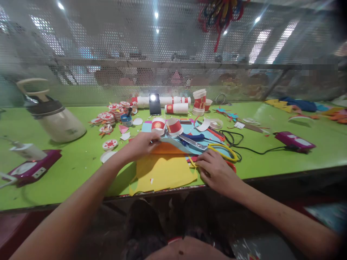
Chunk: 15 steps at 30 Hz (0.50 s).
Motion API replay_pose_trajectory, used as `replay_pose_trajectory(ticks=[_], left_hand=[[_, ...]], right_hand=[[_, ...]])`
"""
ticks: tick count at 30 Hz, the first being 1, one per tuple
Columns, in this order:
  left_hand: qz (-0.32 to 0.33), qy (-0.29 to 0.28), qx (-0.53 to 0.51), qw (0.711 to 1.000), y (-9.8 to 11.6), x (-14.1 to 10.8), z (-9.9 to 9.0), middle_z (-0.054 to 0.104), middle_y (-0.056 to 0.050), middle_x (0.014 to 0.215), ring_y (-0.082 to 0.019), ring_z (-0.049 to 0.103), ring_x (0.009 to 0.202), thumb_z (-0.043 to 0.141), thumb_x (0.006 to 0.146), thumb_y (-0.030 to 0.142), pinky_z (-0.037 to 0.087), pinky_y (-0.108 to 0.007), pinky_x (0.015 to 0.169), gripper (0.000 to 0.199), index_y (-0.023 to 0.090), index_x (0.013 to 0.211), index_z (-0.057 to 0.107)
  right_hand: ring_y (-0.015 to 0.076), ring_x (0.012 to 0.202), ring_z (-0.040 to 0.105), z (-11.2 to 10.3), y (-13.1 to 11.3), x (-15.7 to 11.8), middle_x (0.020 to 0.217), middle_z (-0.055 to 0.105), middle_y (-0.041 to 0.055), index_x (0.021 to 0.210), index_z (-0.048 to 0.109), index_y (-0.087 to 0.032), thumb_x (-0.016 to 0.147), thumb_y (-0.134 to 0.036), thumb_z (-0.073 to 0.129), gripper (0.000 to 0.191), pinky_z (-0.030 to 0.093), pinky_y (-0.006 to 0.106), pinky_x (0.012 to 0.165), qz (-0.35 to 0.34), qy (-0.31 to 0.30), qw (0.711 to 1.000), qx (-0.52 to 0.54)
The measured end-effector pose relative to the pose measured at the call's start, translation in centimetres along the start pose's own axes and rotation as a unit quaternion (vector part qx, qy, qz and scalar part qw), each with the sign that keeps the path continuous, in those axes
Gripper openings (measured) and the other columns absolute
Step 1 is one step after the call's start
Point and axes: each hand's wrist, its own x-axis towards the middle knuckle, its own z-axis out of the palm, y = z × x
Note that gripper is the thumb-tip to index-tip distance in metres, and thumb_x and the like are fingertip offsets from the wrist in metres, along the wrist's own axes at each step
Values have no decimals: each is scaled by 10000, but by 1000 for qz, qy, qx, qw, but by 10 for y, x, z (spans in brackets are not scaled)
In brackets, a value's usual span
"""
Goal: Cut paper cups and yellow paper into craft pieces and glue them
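The green table (89,180) carries everything, and the largest thing on it is the cream flask (61,124), well to the left of the yellow sheet (165,173). That sheet lies flat near the table's front edge. Just beyond it is the light blue sheet (175,143), its near edge raised over the orange sheet (165,148). A purple power block (294,141) sits well to the right of the yellow sheet. The left hand (143,145), beyond the yellow sheet's left part, has its fingers closed on the light blue sheet's raised edge. The right hand (215,171) is at the yellow sheet's right side, fingers curled beside the yellow-handled scissors (197,144); whether they grip anything cannot be told. Beyond the yellow sheet stand a phone (155,104) and, nearer, two red-and-white paper cups (174,127).
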Motion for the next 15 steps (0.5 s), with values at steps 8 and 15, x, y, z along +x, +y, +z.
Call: replay_pose_trajectory(ticks=[8, 15], left_hand=[[-17, 2, -57, 998, -3, 5, 0, 667, -12, 695, -141, 550, 603, 477, 792, 216, 401, -245, 570, 226, 189, 848, 694], [-27, 9, -85, 996, -5, 5, 3, 657, -16, 699, -140, 545, 623, 496, 801, 259, 408, -247, 587, 230, 169, 866, 697]], right_hand=[[274, 955, 475, -5, -30, -16, 1012, 601, 142, 1047, 621, -106, 884, -64, 467, 228, 443, 489, 868, -10, 11, 999, 44], [321, 1041, 481, 2, -55, -29, 1122, 603, 175, 1141, 594, -89, 924, -238, 535, 270, 438, 552, 896, -5, 3, 999, 43]])
